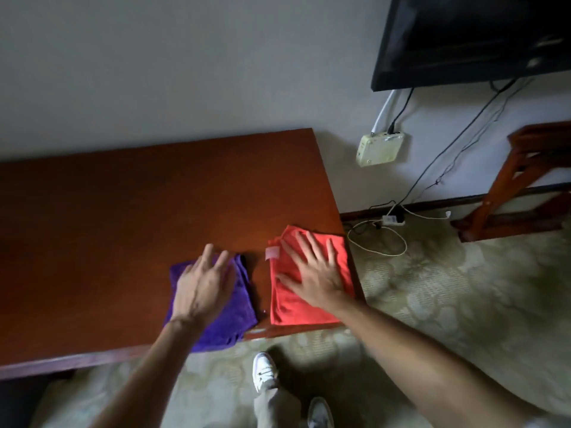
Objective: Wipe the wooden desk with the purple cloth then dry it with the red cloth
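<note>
A dark reddish wooden desk runs along the wall. Near its front right corner lie two folded cloths side by side, a small gap between them. The purple cloth is on the left and its near edge hangs slightly over the desk's front edge. My left hand lies flat on it with fingers straight. The red cloth, with a pale tag at its far left corner, is on the right. My right hand rests on it with fingers spread.
A black TV hangs on the wall at upper right, with cables running down to a cream box and a power strip on the carpet. A wooden rack stands at far right. My shoes are below the desk edge.
</note>
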Tool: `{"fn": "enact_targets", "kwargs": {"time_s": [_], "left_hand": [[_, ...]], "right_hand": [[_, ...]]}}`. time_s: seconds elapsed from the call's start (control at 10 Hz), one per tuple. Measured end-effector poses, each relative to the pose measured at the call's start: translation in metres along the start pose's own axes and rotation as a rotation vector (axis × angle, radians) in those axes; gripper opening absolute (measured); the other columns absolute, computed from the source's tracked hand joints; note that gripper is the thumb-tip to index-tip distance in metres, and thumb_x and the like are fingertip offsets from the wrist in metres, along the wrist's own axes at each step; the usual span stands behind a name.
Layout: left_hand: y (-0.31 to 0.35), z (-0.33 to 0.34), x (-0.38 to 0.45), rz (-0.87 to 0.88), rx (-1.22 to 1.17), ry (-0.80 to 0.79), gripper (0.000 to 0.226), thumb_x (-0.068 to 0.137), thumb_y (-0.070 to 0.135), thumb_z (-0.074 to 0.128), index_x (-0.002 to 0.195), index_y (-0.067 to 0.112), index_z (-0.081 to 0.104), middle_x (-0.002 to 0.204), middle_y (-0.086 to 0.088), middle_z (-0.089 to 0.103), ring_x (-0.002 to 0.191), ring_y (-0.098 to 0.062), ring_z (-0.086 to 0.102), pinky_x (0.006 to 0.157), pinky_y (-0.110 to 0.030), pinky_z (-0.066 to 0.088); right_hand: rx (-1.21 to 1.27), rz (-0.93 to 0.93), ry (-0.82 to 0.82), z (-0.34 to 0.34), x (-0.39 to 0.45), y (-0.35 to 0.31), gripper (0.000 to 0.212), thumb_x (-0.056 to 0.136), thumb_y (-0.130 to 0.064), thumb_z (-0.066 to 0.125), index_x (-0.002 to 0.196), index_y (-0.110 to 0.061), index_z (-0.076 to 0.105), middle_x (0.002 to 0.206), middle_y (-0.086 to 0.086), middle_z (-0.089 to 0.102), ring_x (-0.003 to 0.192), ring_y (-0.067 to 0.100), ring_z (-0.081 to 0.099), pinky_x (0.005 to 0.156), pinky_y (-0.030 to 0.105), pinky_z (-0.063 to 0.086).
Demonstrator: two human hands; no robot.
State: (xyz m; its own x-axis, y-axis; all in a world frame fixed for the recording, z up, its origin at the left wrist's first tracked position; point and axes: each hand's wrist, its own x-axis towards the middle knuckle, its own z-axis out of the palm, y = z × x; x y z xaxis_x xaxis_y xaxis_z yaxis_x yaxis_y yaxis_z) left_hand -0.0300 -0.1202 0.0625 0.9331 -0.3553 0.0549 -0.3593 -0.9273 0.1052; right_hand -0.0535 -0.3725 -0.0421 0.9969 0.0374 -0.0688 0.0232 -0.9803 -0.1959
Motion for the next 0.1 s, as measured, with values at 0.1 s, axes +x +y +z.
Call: {"fn": "enact_targets", "kwargs": {"time_s": [0.1], "left_hand": [[0.0183,-0.0064,-0.0508,0.006,-0.104,-0.019,0.033,0.095,0.037,0.044,0.113,0.021,0.066,0.107,-0.010,0.059,0.063,-0.037,0.065,0.053,-0.040,0.052]], "right_hand": [[0.030,-0.025,-0.107,-0.0156,0.0038,-0.0008,0.085,0.094,-0.081,0.033,0.167,-0.039,0.021,0.177,0.001,0.011,0.164,0.025,0.009,0.128,0.061,0.009]]}}
